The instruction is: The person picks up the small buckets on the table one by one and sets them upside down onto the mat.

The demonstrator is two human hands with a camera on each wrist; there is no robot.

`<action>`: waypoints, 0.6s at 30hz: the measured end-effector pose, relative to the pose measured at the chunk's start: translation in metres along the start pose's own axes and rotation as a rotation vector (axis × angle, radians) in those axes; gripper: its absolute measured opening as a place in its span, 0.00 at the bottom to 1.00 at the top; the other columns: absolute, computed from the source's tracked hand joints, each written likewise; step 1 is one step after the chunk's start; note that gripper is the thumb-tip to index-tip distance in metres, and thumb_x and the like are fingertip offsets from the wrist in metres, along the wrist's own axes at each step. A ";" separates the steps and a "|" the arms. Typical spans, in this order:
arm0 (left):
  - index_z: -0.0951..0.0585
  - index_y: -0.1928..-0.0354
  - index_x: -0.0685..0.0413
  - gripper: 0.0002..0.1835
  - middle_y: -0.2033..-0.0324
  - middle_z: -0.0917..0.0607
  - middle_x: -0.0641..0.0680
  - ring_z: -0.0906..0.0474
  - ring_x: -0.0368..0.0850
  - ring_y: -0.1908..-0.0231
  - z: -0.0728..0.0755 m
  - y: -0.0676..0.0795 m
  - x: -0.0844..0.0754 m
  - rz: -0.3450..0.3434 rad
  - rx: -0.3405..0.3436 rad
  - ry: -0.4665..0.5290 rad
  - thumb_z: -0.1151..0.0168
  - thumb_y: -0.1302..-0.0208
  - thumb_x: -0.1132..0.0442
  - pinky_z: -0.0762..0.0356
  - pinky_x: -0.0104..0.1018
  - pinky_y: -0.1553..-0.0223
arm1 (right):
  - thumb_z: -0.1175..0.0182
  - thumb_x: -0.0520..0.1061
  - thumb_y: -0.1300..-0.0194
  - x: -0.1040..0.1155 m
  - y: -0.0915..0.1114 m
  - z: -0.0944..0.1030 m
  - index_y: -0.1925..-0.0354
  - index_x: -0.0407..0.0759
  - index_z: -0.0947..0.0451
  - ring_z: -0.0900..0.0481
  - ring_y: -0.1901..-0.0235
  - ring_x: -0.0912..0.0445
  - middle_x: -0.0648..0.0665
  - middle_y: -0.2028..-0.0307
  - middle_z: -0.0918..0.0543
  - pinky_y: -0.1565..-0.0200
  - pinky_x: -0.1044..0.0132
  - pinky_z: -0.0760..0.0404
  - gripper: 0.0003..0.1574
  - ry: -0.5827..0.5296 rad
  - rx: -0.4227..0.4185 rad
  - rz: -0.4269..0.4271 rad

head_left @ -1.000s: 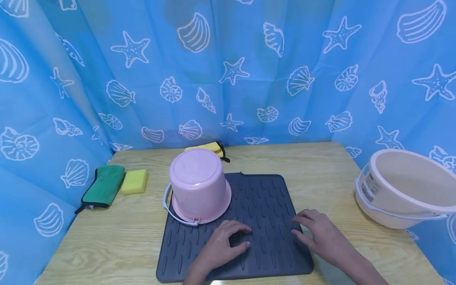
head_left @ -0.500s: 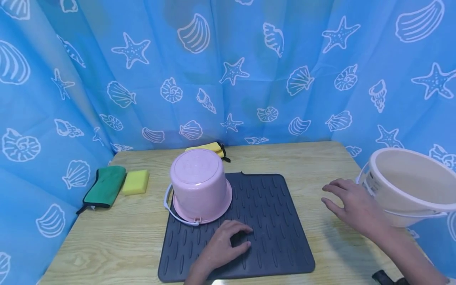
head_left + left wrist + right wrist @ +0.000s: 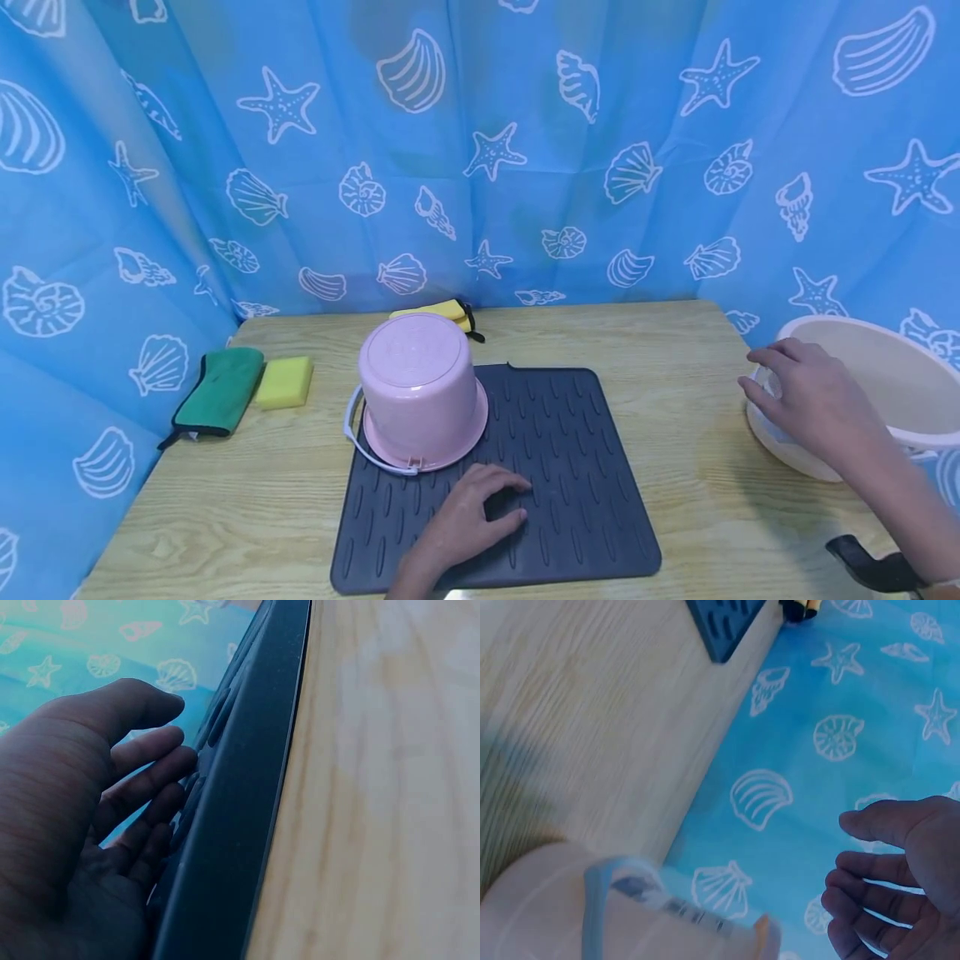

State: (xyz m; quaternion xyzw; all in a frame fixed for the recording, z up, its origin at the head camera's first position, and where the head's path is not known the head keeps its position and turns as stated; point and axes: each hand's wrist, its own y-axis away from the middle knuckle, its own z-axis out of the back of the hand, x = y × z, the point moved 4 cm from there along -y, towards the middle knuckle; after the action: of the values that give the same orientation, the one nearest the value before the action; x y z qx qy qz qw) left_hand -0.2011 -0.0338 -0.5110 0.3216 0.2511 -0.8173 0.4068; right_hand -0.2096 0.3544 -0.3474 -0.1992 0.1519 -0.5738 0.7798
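My left hand [image 3: 468, 521] rests on the front part of the dark ridged drying mat [image 3: 558, 467], fingers loosely bent and holding nothing. In the left wrist view its fingertips [image 3: 176, 761] are right at the mat's surface. Behind it a pink bucket [image 3: 416, 383] stands upside down on the mat, its pale handle [image 3: 352, 425] hanging to the left. My right hand [image 3: 817, 404] is over the near side of a cream bucket [image 3: 892, 367] at the right, overlapping its rim in the head view. The right wrist view shows its relaxed fingers [image 3: 870, 870] apart from that bucket, holding nothing.
A green cloth [image 3: 221, 392] and a yellow sponge [image 3: 285, 383] lie at the table's left. Behind the pink bucket is a folded yellow cloth [image 3: 442, 310]. A blue shell-print curtain [image 3: 487, 208] encloses the wooden table [image 3: 225, 517]. A black strap piece [image 3: 873, 567] juts from my right wrist.
My right hand has moved from the mat's right edge, rightward and away from me, to the cream bucket. My left hand and the pink bucket have stayed in place.
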 end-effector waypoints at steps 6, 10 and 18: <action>0.17 0.45 0.34 0.16 0.48 0.20 0.34 0.28 0.36 0.44 0.000 0.000 0.001 0.020 0.013 0.011 0.33 0.35 0.50 0.29 0.44 0.38 | 0.28 0.40 0.47 -0.018 0.003 0.003 0.56 0.23 0.20 0.23 0.62 0.31 0.24 0.60 0.21 0.67 0.37 0.25 0.25 0.082 0.028 -0.102; 0.17 0.45 0.34 0.16 0.47 0.20 0.34 0.28 0.36 0.43 -0.001 0.000 0.001 0.025 0.013 0.017 0.33 0.35 0.51 0.30 0.43 0.38 | 0.30 0.41 0.45 -0.030 0.006 0.004 0.55 0.19 0.23 0.25 0.63 0.30 0.21 0.60 0.23 0.66 0.37 0.26 0.27 0.106 0.068 -0.168; 0.18 0.45 0.32 0.16 0.48 0.20 0.33 0.29 0.35 0.44 -0.001 0.001 0.002 0.036 0.023 0.026 0.33 0.34 0.50 0.29 0.44 0.38 | 0.31 0.46 0.41 -0.047 0.010 0.000 0.56 0.19 0.23 0.27 0.73 0.41 0.26 0.67 0.24 0.72 0.45 0.27 0.29 0.122 0.211 -0.279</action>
State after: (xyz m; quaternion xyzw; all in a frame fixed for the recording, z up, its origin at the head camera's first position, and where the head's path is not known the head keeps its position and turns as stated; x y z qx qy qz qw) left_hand -0.2009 -0.0345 -0.5129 0.3411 0.2412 -0.8085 0.4144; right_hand -0.2149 0.4017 -0.3519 -0.1006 0.1088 -0.7001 0.6985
